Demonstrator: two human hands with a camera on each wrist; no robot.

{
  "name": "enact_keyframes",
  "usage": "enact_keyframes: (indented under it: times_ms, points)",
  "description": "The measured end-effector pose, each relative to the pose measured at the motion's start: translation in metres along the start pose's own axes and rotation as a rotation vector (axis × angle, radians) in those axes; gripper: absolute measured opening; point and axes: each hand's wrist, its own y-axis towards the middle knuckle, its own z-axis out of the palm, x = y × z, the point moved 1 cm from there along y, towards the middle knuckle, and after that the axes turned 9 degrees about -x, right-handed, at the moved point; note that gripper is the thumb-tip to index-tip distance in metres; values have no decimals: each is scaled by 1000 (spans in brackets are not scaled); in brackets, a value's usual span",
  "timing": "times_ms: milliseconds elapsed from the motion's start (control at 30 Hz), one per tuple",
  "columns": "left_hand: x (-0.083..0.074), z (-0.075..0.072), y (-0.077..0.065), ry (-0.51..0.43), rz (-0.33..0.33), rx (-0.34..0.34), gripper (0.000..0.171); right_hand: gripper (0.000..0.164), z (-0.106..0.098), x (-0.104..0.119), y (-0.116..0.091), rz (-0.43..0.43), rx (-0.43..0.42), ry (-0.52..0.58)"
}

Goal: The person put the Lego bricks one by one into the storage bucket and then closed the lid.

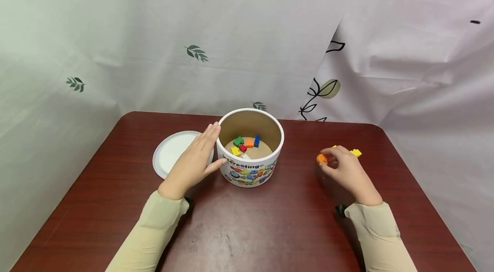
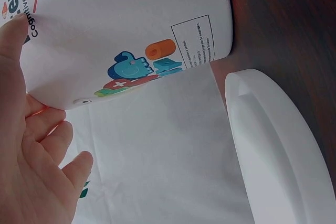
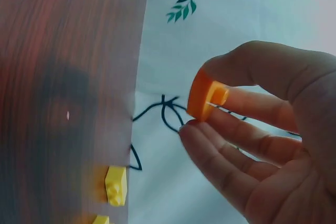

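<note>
My left hand (image 1: 194, 160) rests against the left side of a white round tub (image 1: 248, 173), with its fingers straight along the rim and wall. In the left wrist view the thumb and fingers touch the tub's printed wall (image 2: 131, 19). Several toy building bricks lie on the tub's floor, among them a green brick (image 1: 238, 141), a blue brick (image 1: 257, 141) and a yellow brick (image 1: 235, 151). To the right of the tub, my right hand (image 1: 347, 172) pinches an orange building brick (image 3: 198, 95) between thumb and fingers, held above the table.
A white round lid (image 1: 164, 158) lies on the table left of the tub, partly behind the left hand. Yellow bricks (image 1: 356, 152) lie beyond the right hand. The dark red table (image 1: 247, 229) backs onto a pale hanging cloth (image 1: 247, 40).
</note>
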Motion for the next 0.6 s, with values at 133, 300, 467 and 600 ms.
enact_keyframes:
  times_ms: [133, 300, 467, 600]
  points:
    - [-1, 1, 2, -6, 5, -3, 91, 32, 2, 9, -1, -9, -56, 41]
    - [-1, 2, 2, 0, 12, -3, 90, 33, 7, 22, -1, -39, -137, 84]
    - [-1, 1, 1, 8, 6, -4, 90, 33, 13, 38, 2, -63, -197, 142]
    - [-2, 0, 0, 8, 2, -4, 90, 34, 16, 54, 8, -87, -229, 179]
